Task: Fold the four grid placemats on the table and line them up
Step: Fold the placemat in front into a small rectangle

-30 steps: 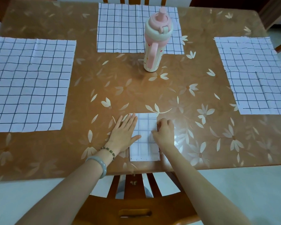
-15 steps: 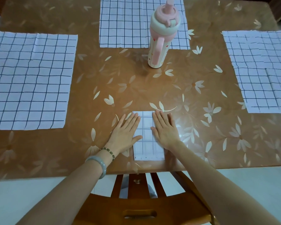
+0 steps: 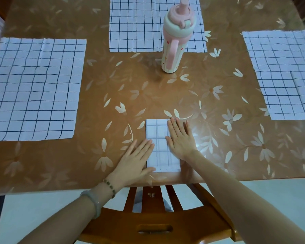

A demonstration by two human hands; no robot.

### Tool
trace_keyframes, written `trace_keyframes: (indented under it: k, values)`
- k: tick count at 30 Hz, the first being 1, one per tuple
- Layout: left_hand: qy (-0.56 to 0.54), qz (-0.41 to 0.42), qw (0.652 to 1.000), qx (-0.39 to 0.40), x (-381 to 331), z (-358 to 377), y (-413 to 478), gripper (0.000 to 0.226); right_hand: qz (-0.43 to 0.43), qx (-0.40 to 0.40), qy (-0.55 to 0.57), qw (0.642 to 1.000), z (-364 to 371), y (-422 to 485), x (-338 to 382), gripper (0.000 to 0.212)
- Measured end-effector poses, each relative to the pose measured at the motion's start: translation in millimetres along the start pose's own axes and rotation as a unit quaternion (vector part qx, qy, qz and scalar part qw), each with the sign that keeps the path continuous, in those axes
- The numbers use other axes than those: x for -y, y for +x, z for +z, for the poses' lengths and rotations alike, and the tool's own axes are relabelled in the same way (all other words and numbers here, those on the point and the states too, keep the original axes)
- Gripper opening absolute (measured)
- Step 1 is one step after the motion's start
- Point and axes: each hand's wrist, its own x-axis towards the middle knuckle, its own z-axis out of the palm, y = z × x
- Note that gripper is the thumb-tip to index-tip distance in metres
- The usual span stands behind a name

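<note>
A folded grid placemat (image 3: 158, 148) lies as a narrow white strip at the table's near edge. My left hand (image 3: 136, 161) rests flat on its lower left side, fingers straight. My right hand (image 3: 180, 138) presses flat on its right side, fingers straight and pointing away. Three more white grid placemats lie spread flat: one at the left (image 3: 33, 88), one at the far middle (image 3: 137, 23), one at the right (image 3: 282, 71).
A pink and cream bottle (image 3: 174, 43) with a handle stands upright at the far middle, over the far placemat's near edge. The table (image 3: 148, 92) has a brown flowered cover. A wooden chair back (image 3: 153, 224) sits below the near edge.
My right hand uncurled from the folded mat and now lies flat on its right side. My left hand slid down toward the mat's near left corner.
</note>
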Motion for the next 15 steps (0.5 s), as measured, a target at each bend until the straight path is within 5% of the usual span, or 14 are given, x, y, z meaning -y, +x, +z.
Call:
trace_keyframes:
  k: [7, 15]
  values:
    - [0.031, -0.085, 0.996, 0.02, 33, -17, 65, 0.09, -0.002, 0.004, -0.008, 1.0, -2, -1, 2, 0.062]
    - [0.075, -0.002, 0.996, 0.056, 23, 0, 33, 0.094, -0.003, 0.016, -0.008, 1.0, -4, -2, 2, 0.062]
